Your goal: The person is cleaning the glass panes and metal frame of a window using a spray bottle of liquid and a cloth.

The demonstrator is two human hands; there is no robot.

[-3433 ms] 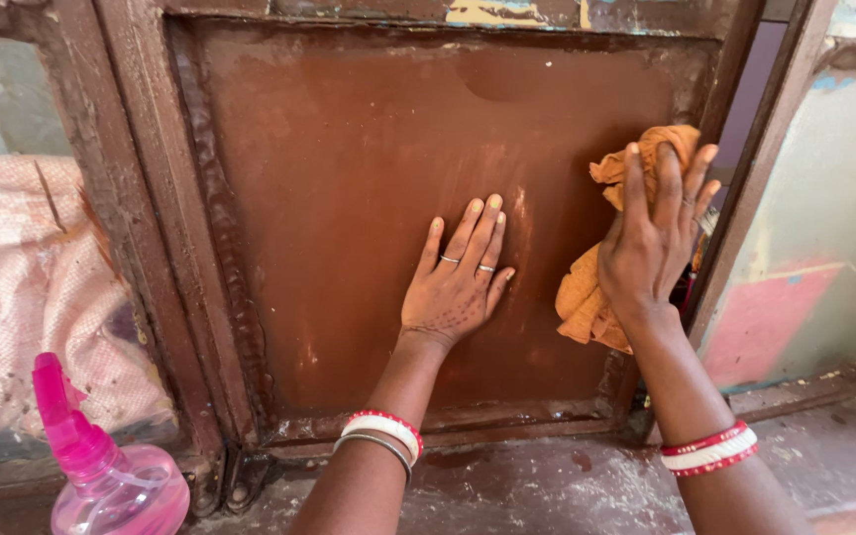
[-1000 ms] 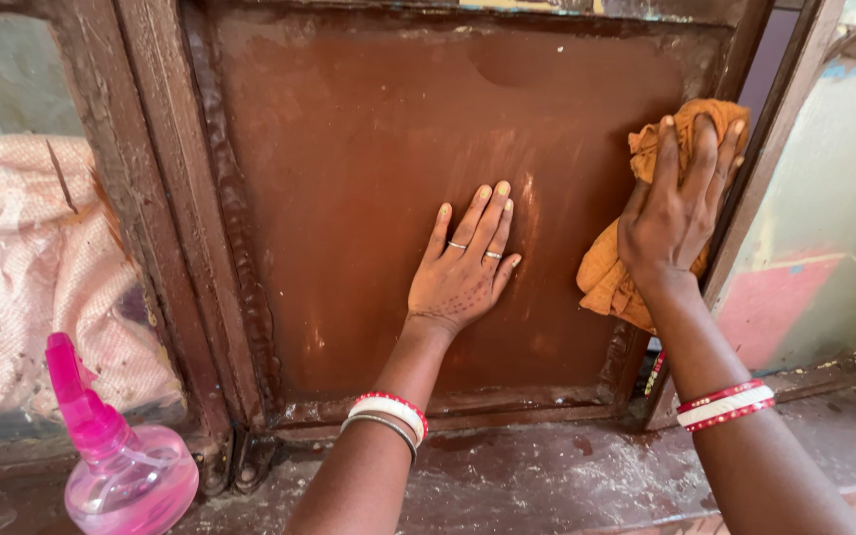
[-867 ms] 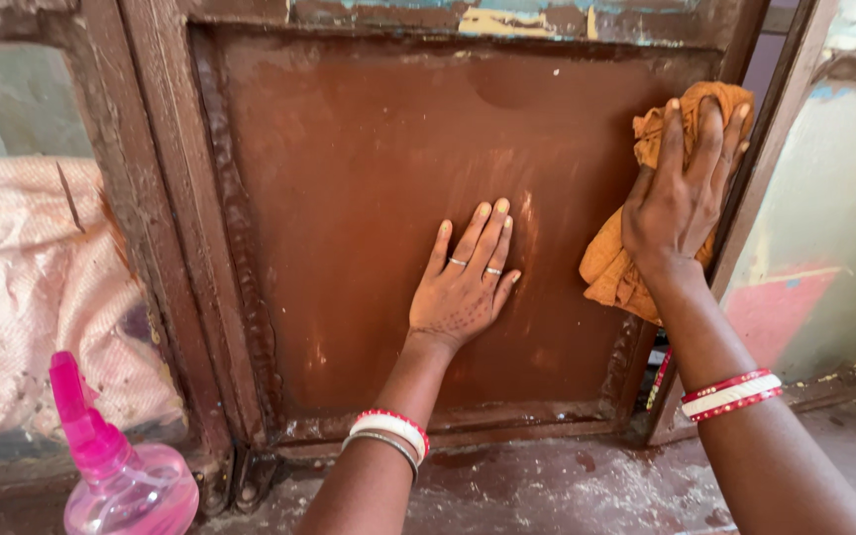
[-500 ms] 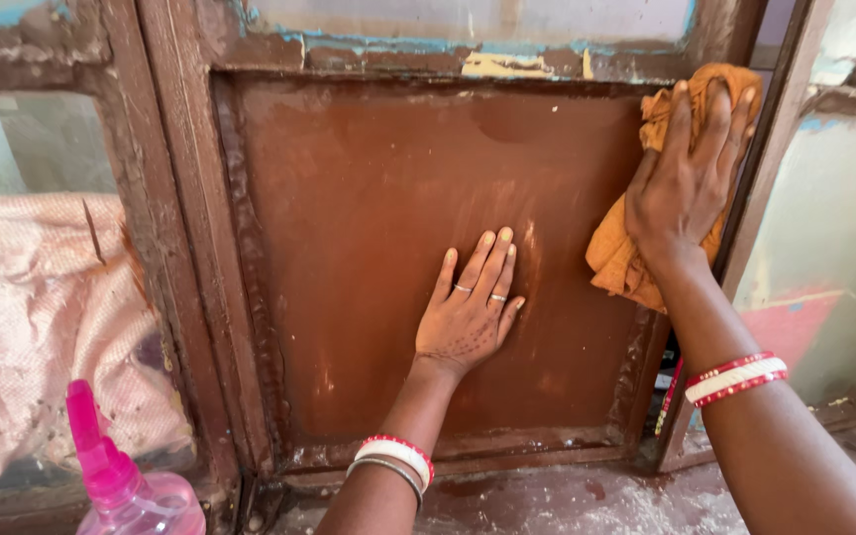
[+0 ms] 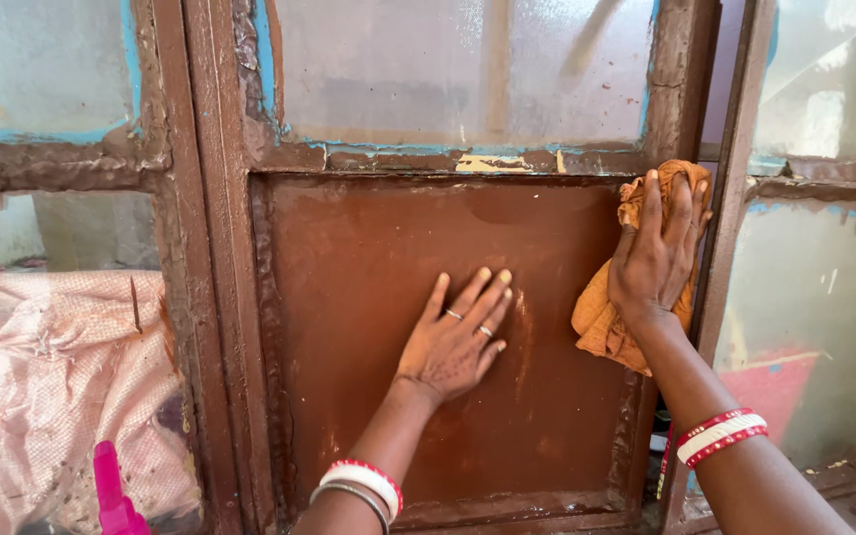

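My left hand (image 5: 453, 342) lies flat, fingers spread, on the middle of a rusty brown panel (image 5: 369, 297) set in a worn brown window frame (image 5: 215, 297). My right hand (image 5: 658, 253) presses a crumpled orange cloth (image 5: 601, 322) against the panel's upper right corner, by the frame's upright. The cloth hangs down below my palm. Both wrists wear red and white bangles.
A pink spray bottle's nozzle (image 5: 111, 490) shows at the bottom left. Frosted glass panes (image 5: 468, 69) with peeling blue paint sit above the panel. A pinkish woven sack (image 5: 52, 386) lies behind the left pane. Another pane (image 5: 824, 297) stands to the right.
My right hand has slid the cloth up the panel's right edge to its top corner. My view has tilted upward, showing the upper glass panes. My left hand stays flat on the panel.
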